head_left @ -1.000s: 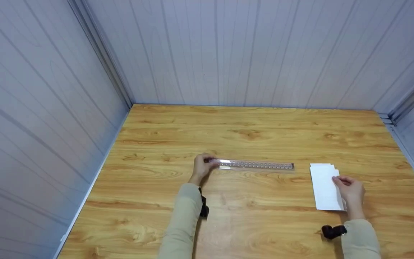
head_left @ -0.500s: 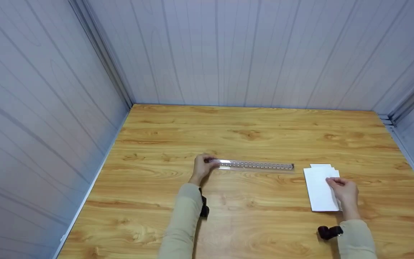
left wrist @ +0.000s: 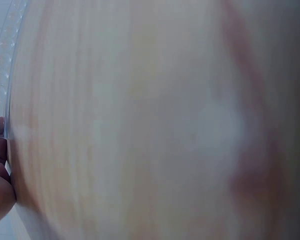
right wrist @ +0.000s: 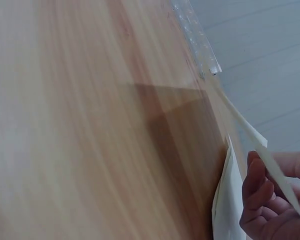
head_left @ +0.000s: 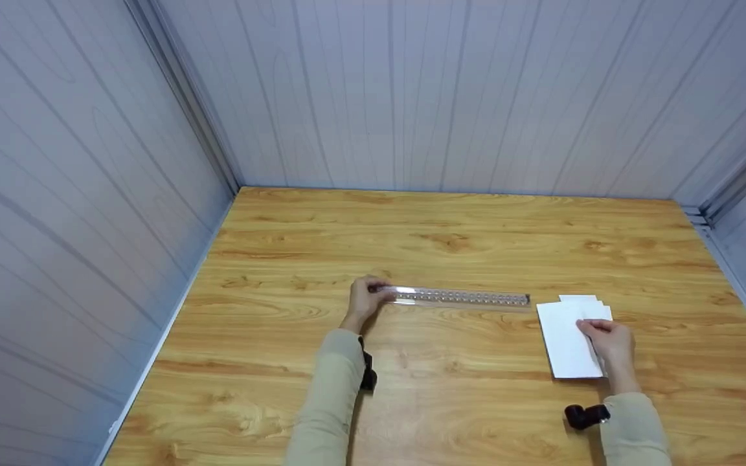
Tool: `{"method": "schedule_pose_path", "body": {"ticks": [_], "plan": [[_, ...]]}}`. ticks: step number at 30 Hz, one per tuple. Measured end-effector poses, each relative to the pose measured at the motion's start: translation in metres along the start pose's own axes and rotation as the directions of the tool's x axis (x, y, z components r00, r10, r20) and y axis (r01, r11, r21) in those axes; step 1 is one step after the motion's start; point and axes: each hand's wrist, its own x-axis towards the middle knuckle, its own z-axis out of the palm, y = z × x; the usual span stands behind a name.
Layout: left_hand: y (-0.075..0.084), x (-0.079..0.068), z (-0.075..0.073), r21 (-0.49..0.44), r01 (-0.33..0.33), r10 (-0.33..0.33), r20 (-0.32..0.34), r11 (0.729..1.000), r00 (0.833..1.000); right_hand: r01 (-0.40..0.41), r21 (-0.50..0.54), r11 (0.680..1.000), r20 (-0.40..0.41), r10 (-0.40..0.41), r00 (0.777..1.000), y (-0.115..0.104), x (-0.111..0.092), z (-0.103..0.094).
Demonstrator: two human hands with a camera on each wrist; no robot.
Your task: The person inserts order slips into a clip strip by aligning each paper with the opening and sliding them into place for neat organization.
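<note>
In the head view, my left hand (head_left: 363, 303) grips the left end of a long clear plastic strip (head_left: 460, 298) with rows of round bumps, lying crosswise on the table. The left wrist view shows that strip (left wrist: 2, 75) at its left edge, thumb on top. My right hand (head_left: 616, 344) pinches the right side of a white sheet of paper (head_left: 562, 343). Seen from the right wrist, the sheet (right wrist: 277, 172) is tilted and raised above a small pile of white paper (right wrist: 229, 205), casting a shadow on the wood. The held sheet hides most of the pile in the head view.
The wood-grain table (head_left: 451, 243) meets a pale panelled wall (head_left: 425, 97) at the back. Another panelled wall (head_left: 75, 213) stands along the left side. Dark wrist cameras sit at both cuffs, the right one (head_left: 585, 417) just above the tabletop.
My right hand has slid the top sheet leftward off the pile toward the strip's right end, exposing more of the pile's back edge. The left hand and strip have stayed put.
</note>
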Motion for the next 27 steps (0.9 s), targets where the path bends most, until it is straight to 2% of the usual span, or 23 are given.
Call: {"method": "schedule_pose_path", "body": {"ticks": [2, 6, 9, 12, 14, 18, 22, 27], "plan": [[0.002, -0.001, 0.000, -0.041, 0.005, -0.005, 0.007, 0.999, 1.000, -0.001, 0.004, 1.000, 0.001, 0.001, 1.000, -0.001, 0.000, 0.002], [0.018, -0.005, -0.003, -0.118, 0.019, -0.016, 0.024, 0.993, 1.000, -0.009, 0.025, 1.000, 0.005, 0.008, 1.000, -0.003, 0.000, 0.005], [0.032, -0.010, -0.006, -0.113, 0.021, -0.018, 0.031, 0.993, 0.999, -0.016, 0.027, 1.000, 0.006, 0.016, 1.000, -0.005, -0.001, 0.007], [0.035, -0.012, -0.007, -0.086, 0.009, -0.006, 0.033, 0.996, 0.999, -0.017, 0.012, 1.000, 0.005, 0.017, 1.000, -0.005, -0.001, 0.009], [0.033, -0.011, -0.006, -0.088, 0.008, -0.005, 0.033, 0.996, 0.999, -0.018, 0.011, 1.000, 0.010, 0.018, 1.000, -0.005, 0.000, 0.010], [0.017, -0.006, -0.003, -0.092, 0.018, -0.015, 0.028, 0.996, 1.000, -0.025, 0.020, 0.999, 0.023, 0.024, 0.999, -0.006, 0.001, 0.013], [0.002, -0.001, 0.000, -0.053, 0.021, -0.020, 0.015, 0.998, 1.000, -0.028, 0.032, 0.999, 0.030, 0.027, 0.999, -0.009, 0.002, 0.016], [0.000, -0.001, 0.001, -0.053, 0.025, -0.025, 0.011, 0.998, 1.000, -0.040, 0.034, 0.999, 0.040, 0.038, 0.998, -0.011, 0.002, 0.020]]}}
